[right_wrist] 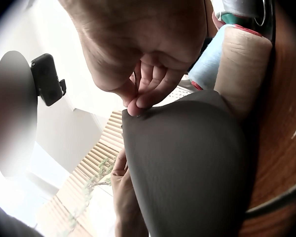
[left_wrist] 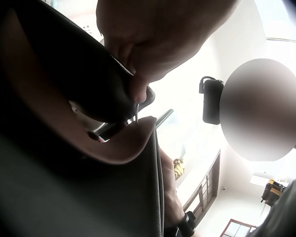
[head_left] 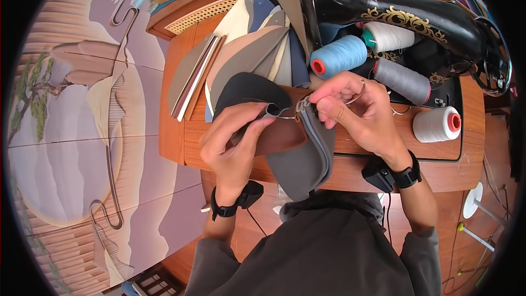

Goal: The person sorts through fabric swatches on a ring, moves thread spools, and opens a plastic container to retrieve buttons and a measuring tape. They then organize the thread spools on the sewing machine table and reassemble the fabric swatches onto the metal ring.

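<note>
My left hand (head_left: 230,140) pinches the rolled edge of a dark leather piece (head_left: 255,90) between thumb and fingers. A thin pale strand (head_left: 286,117) spans from these fingertips to the stitched edge of a grey leather piece (head_left: 298,167), which hangs over the table's front edge. Pale stitches (head_left: 302,105) run along its top, beside a brown inner face (head_left: 279,140). My right hand (head_left: 356,112) pinches at that top corner, thumb against curled fingers; in the right wrist view its fingertips sit right on the corner of the grey leather (right_wrist: 187,158).
Behind the hands lie a blue thread spool (head_left: 342,55), a grey spool (head_left: 402,81) and white spools, below a black sewing machine (head_left: 394,8). Another white spool (head_left: 433,125) lies at right. Leather pieces (head_left: 246,57) fan out at the back left of the wooden table (head_left: 178,142).
</note>
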Action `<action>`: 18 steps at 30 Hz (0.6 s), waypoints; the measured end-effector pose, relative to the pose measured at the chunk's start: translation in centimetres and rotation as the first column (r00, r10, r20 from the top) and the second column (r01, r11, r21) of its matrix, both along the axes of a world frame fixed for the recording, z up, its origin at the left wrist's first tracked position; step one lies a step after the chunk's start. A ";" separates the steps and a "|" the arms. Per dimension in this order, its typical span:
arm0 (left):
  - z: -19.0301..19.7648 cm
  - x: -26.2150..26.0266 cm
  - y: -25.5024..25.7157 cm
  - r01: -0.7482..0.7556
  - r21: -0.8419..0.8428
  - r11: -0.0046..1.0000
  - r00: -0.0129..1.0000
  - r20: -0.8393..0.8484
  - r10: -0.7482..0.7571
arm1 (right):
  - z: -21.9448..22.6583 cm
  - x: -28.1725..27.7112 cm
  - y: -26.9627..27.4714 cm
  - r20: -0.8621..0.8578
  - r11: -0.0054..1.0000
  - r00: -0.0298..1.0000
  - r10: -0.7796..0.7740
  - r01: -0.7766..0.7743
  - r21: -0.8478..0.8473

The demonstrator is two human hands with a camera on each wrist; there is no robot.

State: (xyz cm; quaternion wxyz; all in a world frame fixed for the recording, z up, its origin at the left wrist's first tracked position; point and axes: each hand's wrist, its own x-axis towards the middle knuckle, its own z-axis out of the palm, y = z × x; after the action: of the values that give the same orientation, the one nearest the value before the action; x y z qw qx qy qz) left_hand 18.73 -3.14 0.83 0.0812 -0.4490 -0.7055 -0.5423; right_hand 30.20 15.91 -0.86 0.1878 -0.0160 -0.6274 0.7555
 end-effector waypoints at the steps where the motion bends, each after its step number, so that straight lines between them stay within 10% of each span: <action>1: 0.1 0.1 -0.1 -0.005 -0.012 1.000 1.000 0.007 0.005 | -0.1 0.0 -0.1 -0.004 1.000 1.000 -0.006 0.006 -0.010; 18: -0.6 0.2 -0.2 0.148 0.149 0.978 0.928 0.321 -0.189 | 0.1 0.0 -0.6 -0.116 1.000 0.993 -0.004 0.002 -0.017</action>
State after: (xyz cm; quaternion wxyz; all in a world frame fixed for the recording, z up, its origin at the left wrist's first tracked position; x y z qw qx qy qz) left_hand 18.98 -3.34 0.23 -0.0591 -0.4038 -0.6333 -0.6575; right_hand 30.24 15.29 -0.79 0.2248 0.0253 -0.6089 0.7603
